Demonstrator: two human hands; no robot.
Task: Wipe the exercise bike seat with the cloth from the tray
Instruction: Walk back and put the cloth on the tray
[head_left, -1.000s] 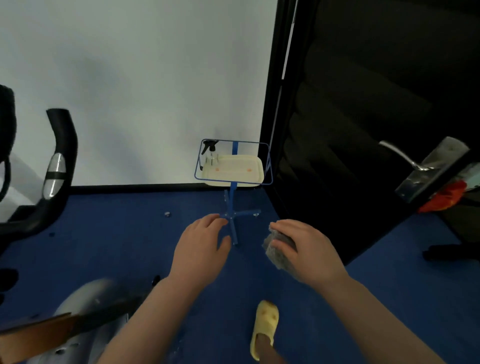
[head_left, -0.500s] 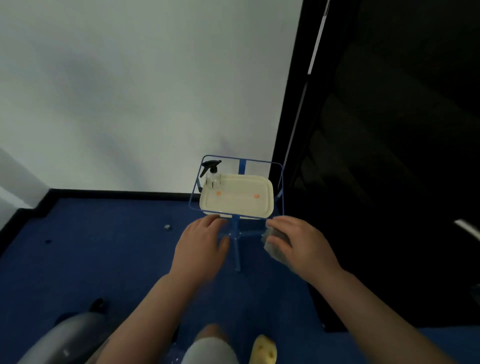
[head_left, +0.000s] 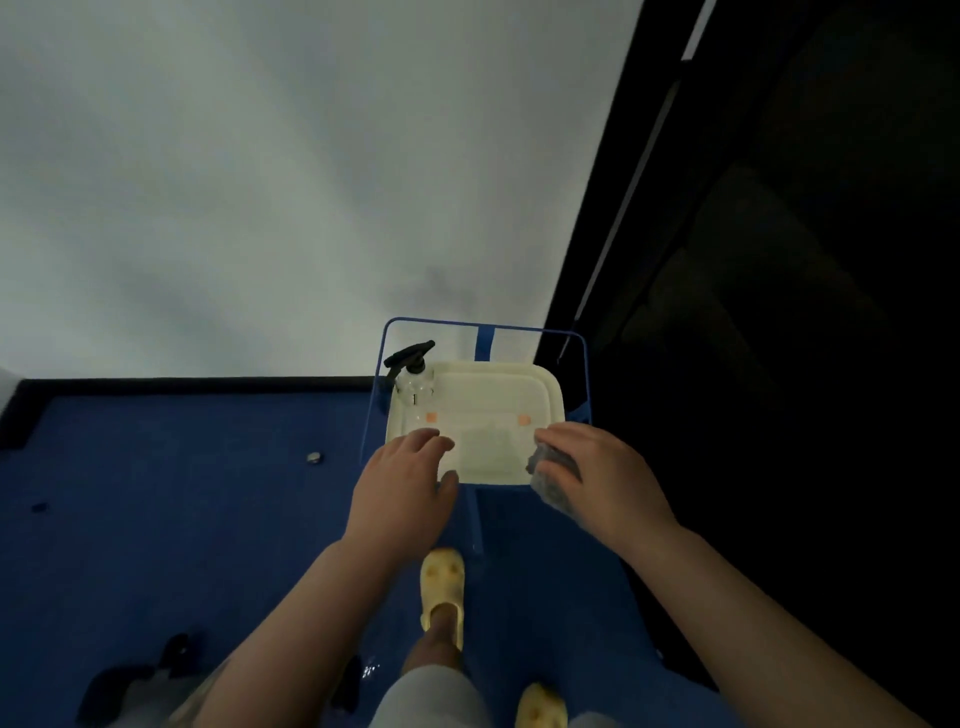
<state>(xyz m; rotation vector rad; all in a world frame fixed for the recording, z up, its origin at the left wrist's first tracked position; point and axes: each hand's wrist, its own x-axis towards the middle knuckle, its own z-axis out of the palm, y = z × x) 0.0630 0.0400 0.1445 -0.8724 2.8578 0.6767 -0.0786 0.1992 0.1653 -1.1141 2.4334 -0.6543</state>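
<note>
A cream tray (head_left: 550, 395) rests on a blue wire stand (head_left: 480, 326) against the white wall. My right hand (head_left: 602, 478) is shut on a grey cloth (head_left: 550, 480) at the tray's near right corner. My left hand (head_left: 405, 488) hovers open, palm down, over the tray's near left edge with nothing in it. A clear spray bottle (head_left: 414, 376) with a black trigger stands in the tray's far left corner. Only a grey and black piece of the exercise bike (head_left: 135, 686) shows at the bottom left; its seat is out of view.
Blue carpet (head_left: 182, 519) covers the floor, with a small metal piece (head_left: 314, 457) lying on it. A dark door or panel (head_left: 779, 312) fills the right side. My yellow slippers (head_left: 441, 582) stand just below the stand.
I have stepped closer to the tray stand, so the bike handlebar has left view. Both hands now reach the tray's near edge, the right still holding the cloth.
</note>
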